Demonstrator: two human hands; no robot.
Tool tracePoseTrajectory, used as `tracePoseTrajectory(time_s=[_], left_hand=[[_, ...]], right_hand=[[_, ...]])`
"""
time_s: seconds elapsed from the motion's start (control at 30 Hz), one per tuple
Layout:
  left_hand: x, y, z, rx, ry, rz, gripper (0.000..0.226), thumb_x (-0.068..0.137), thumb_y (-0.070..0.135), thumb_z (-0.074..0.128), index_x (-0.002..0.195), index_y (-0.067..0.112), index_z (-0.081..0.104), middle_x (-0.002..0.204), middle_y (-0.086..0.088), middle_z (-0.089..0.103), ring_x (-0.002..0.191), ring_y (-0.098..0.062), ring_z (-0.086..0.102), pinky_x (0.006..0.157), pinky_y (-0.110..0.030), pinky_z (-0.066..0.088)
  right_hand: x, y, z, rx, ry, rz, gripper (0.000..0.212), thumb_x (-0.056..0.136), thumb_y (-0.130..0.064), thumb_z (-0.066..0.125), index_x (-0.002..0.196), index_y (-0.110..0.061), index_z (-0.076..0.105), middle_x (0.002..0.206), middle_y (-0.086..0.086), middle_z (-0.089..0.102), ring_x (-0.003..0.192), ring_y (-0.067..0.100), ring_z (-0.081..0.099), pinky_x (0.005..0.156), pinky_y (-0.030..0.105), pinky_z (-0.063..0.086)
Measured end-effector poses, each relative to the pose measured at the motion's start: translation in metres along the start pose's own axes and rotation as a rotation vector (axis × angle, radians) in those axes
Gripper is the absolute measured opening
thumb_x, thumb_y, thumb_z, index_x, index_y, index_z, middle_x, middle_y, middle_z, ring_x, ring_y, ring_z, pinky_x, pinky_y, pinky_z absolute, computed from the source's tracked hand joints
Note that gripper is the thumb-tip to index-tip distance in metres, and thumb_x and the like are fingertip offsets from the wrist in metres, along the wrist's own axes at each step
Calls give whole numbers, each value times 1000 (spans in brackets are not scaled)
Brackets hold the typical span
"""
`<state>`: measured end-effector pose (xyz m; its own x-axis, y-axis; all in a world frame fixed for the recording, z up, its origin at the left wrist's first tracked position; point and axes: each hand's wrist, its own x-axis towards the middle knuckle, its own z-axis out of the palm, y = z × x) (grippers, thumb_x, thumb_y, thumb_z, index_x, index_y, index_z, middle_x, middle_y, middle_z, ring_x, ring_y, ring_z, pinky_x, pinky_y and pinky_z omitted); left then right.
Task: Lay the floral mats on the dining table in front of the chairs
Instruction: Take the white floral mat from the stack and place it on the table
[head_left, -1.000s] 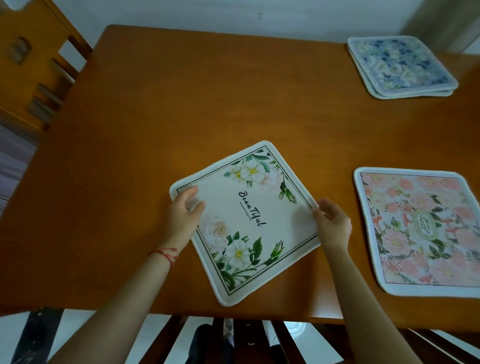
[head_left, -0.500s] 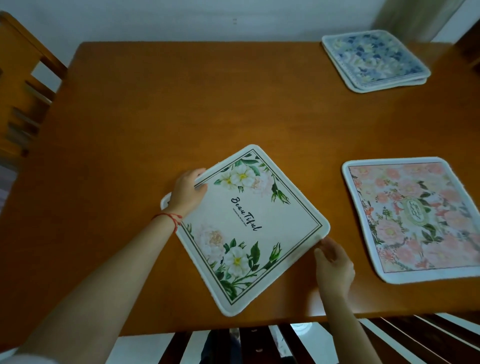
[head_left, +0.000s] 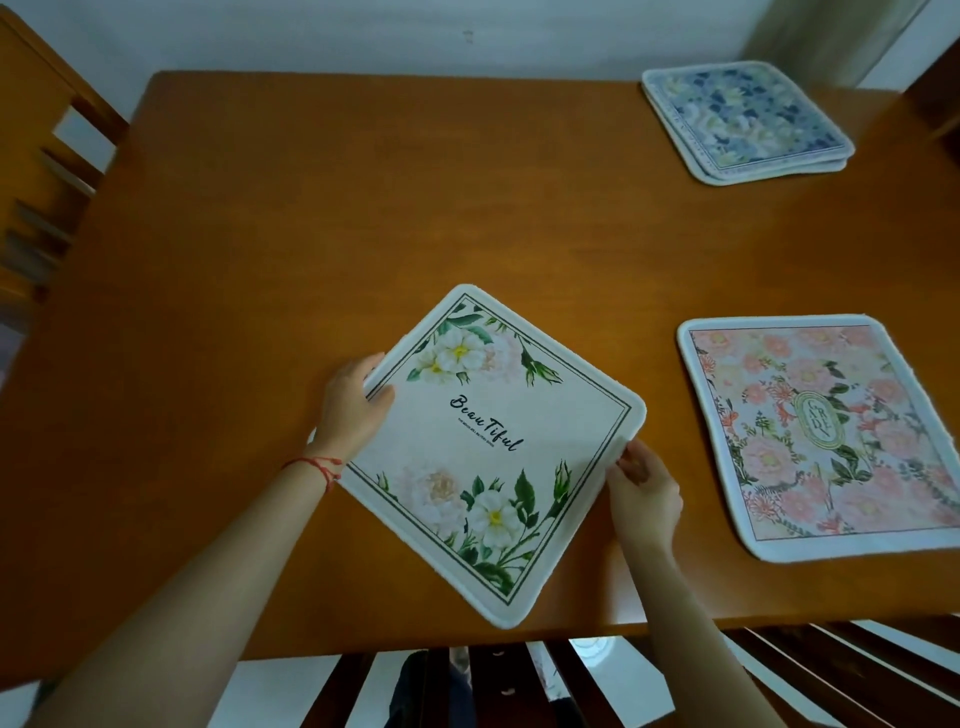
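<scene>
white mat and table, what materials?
White mat: looks like printed fabric with a soft, matte face; fuzzy pale rim and rounded corners suggest a textile pad, though rubber backing can't be ruled out. Table: wood or wood veneer, orange-brown, semi-gloss; faint grain and soft light sheen.

i'm in a home dining room: a wooden dining table (head_left: 363, 208) stands against a plain white wall (head_left: 363, 31), slatted wooden chairs (head_left: 36, 171) are drawn up to it, and floral mats (head_left: 810, 431) mark places.
</scene>
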<state>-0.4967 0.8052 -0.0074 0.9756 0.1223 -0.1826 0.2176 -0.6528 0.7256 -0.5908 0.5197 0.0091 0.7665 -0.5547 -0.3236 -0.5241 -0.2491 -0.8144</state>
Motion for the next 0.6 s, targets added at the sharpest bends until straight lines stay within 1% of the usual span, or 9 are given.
tracePoseTrajectory(time_s=[0.1,0.13,0.17,0.23,0.27,0.33,0.43,0.5,0.6], left_hand=[[-19,-6,0,-63,37,-85,48,88,14,58,134,9,45,136,-10,48,125,-26,45,104,-45,38],[-26,-8,1,-70,43,-96,48,88,15,58,134,9,45,137,-9,48,125,-26,45,104,-45,39],[-32,-10,2,-77,46,-106,48,88,15,59,134,10,45,136,-9,49,124,-27,45,103,-46,40],[-44,-11,4,-104,64,-113,47,87,16,60,132,11,46,133,-8,52,120,-27,49,99,-48,43],[-50,-11,5,-121,77,-120,47,87,16,60,132,12,47,130,-7,54,117,-26,51,97,-48,44],[-60,-11,9,-142,103,-154,48,87,17,60,133,12,46,131,-7,53,116,-24,51,98,-46,44],[-74,-11,14,-162,133,-198,49,87,20,59,134,14,45,133,-6,51,120,-25,49,99,-49,43],[-82,-9,18,-173,151,-211,49,87,19,59,133,14,46,132,-6,52,119,-24,49,98,-49,43],[-92,-5,21,-200,177,-221,47,87,15,60,132,12,47,130,-5,52,116,-20,48,97,-43,43]], right_hand=[[16,-6,2,-36,-30,-56,40,86,-6,57,125,-13,56,109,6,65,91,11,56,73,21,47],[22,-9,2,-45,-44,-69,40,86,-6,56,125,-14,56,108,5,65,88,10,57,74,22,48],[28,-12,3,-55,-58,-85,39,86,-6,55,124,-14,56,104,3,64,81,6,57,71,19,48],[39,-19,4,-89,-81,-124,38,87,-7,55,123,-16,57,97,-2,62,73,-5,53,60,8,42],[44,-22,6,-106,-96,-144,38,87,-8,55,123,-16,57,96,-3,62,73,-4,54,57,6,39],[54,-27,10,-135,-127,-170,38,87,-10,55,124,-15,56,100,-3,63,81,6,58,57,5,37],[68,-30,16,-161,-159,-184,40,87,-13,55,127,-12,55,112,1,64,92,11,58,62,8,38],[74,-34,19,-170,-189,-211,38,87,-12,54,124,-13,57,112,2,66,88,8,58,59,5,39],[79,-38,20,-158,-234,-245,31,86,-10,53,116,-15,61,102,-3,67,76,-3,57,51,4,42]])
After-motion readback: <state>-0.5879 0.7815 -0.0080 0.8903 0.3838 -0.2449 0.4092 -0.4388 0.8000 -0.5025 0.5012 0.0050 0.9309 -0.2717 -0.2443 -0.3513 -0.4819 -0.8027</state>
